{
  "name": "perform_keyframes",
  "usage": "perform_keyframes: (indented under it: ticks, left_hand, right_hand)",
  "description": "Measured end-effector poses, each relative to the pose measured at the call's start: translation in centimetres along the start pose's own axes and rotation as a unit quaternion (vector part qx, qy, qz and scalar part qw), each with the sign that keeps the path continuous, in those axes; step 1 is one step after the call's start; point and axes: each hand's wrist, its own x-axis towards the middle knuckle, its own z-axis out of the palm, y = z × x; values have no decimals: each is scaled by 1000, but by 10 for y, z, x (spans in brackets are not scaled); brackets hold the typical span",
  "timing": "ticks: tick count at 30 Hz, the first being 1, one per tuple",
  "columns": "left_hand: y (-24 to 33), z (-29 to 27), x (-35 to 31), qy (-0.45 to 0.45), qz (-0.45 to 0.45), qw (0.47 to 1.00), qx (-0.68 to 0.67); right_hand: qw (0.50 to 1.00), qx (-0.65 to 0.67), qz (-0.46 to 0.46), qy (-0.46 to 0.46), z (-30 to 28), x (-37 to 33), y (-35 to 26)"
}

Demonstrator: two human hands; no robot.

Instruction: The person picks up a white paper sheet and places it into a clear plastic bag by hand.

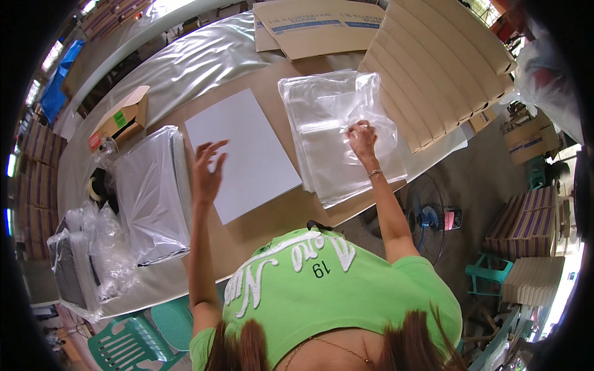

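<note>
A stack of white boards (260,154) lies at a slant on a brown sheet in the middle of the table. Over its left edge hovers my left hand (208,176), fingers apart and nothing in them. To the right of the boards is a pile of clear plastic sleeves (325,164). My right hand (363,137) has its fingers closed on the top plastic sleeve, which is crumpled and lifted around them. Whether it grips one sleeve or more I cannot tell.
Plastic-wrapped boards (151,198) are piled at the left, beside a tape dispenser (99,185) and an opened small carton (124,120). A row of cardboard cartons (442,68) stands at the far right, flat cartons (322,28) at the back. A fan (427,216) stands beyond the table's right edge.
</note>
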Motion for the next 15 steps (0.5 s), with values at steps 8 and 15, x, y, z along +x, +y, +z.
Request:
perform_keyframes:
  ticks: [8,15]
  left_hand:
    - [85,69,-12,-258,35,910,-324]
    - [64,33,-32,-515,-227,789,-247]
  right_hand:
    - [754,498,-197,-380,-95,-49,-135]
    - [756,642,54,-115,-107,-19,-82]
